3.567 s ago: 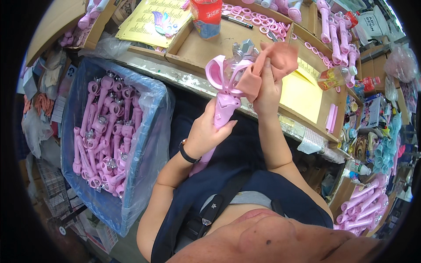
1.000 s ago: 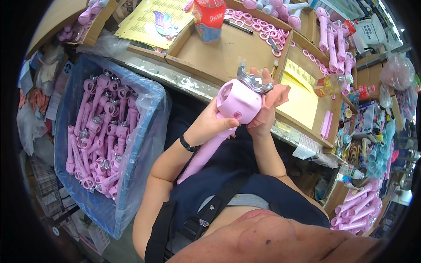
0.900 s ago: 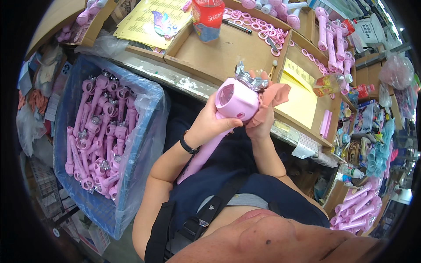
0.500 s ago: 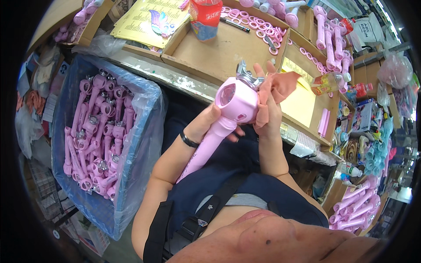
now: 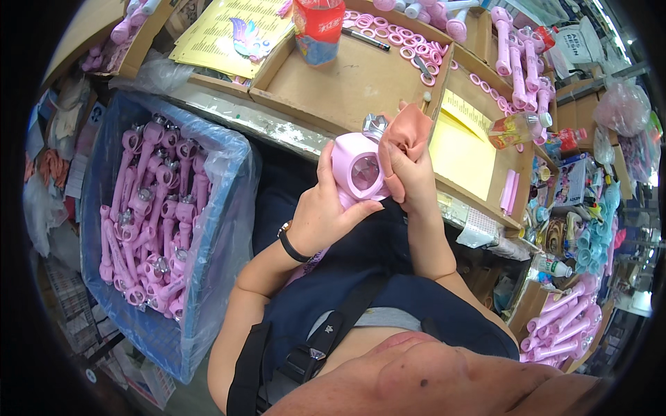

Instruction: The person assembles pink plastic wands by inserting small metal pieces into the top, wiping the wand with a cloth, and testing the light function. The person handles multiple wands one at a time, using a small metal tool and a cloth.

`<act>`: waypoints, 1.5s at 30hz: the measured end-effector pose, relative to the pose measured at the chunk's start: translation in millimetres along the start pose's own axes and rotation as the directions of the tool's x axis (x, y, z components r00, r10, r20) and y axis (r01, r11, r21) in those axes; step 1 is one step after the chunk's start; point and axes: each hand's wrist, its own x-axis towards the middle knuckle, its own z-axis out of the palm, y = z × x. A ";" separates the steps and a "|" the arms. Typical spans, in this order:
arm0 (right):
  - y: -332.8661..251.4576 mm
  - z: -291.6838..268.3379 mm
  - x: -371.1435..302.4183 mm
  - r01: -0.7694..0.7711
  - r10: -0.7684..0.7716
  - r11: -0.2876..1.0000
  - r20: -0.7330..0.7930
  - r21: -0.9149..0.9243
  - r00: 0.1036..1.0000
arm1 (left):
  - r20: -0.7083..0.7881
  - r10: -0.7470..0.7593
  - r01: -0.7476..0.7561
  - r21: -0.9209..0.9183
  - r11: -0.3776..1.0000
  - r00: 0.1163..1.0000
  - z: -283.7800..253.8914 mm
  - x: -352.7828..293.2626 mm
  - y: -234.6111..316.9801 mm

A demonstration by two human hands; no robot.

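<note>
In front of my body I hold a pink toy wand [image 5: 345, 161] with a round clear window in its head and a silver, gem-like top [image 5: 375, 125]. My left hand [image 5: 323, 208] is wrapped round the wand just below and beside its head, thumb across the front. My right hand [image 5: 416, 179] grips a salmon-coloured cloth [image 5: 408, 132], pressed against the right side of the head next to the silver top. Most of the handle is hidden behind my left hand and wrist.
To the left stands a blue plastic crate [image 5: 229, 229] lined with clear film, full of similar wands. Ahead, a cardboard tray [image 5: 305, 104] holds pink rings [image 5: 409, 45], a pen [image 5: 365, 39] and a red-labelled cup [image 5: 318, 31]. Right are yellow sheets [image 5: 465, 156], a bottle [image 5: 517, 128] and pink handles [image 5: 565, 322].
The wand has turned so its round window faces up toward me, and its handle has swung behind my left hand. My left hand has shifted up round the head; the cloth stays in my right.
</note>
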 end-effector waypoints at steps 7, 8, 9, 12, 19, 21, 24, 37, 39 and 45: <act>48.4 28.8 -25.8 0.609 -0.767 0.304 0.191 -0.733 0.612 | -0.099 0.111 -0.138 -0.327 0.935 0.989 4.2 4.7 -17.2; 50.6 24.2 -23.9 0.562 -0.771 0.275 0.171 -0.780 0.614 | -0.075 0.119 -0.135 -0.292 0.947 0.990 4.5 4.9 -17.3; 53.5 21.7 -21.9 0.552 -0.723 0.442 0.084 -0.708 0.686 | -0.056 0.118 -0.128 -0.257 0.958 0.991 4.4 3.5 -16.8; 48.1 12.8 -7.2 0.489 -0.558 0.804 -0.142 -0.339 0.818 | -0.079 0.106 -0.123 -0.253 0.960 0.991 3.0 1.6 -13.7; 32.6 9.8 16.1 0.314 -0.251 0.920 -0.263 0.234 0.932 | -0.062 0.131 -0.143 -0.260 0.955 0.989 5.9 2.8 -15.0; 44.2 13.1 8.0 0.339 -0.208 0.860 -0.346 0.382 0.915 | -0.028 0.110 -0.112 -0.401 0.909 0.994 7.4 4.2 -16.6; 69.1 22.8 -17.7 0.547 -0.658 0.738 -0.239 -0.396 0.714 | 0.186 -0.025 0.153 -0.718 0.679 0.982 8.6 5.7 -16.6; 27.4 18.5 -15.2 0.178 -0.070 0.869 -0.241 0.461 0.968 | 0.059 0.118 -0.061 -0.585 0.808 0.991 0.7 10.2 -10.2; 24.3 4.4 -6.1 -0.031 -0.008 0.827 0.066 0.562 0.998 | 0.031 0.149 -0.114 -0.505 0.855 0.988 1.9 8.4 -7.9; 49.5 -23.7 30.8 -0.606 -0.048 0.426 0.686 0.672 0.726 | 0.148 0.267 -0.219 -0.275 0.936 0.952 13.6 -5.6 4.2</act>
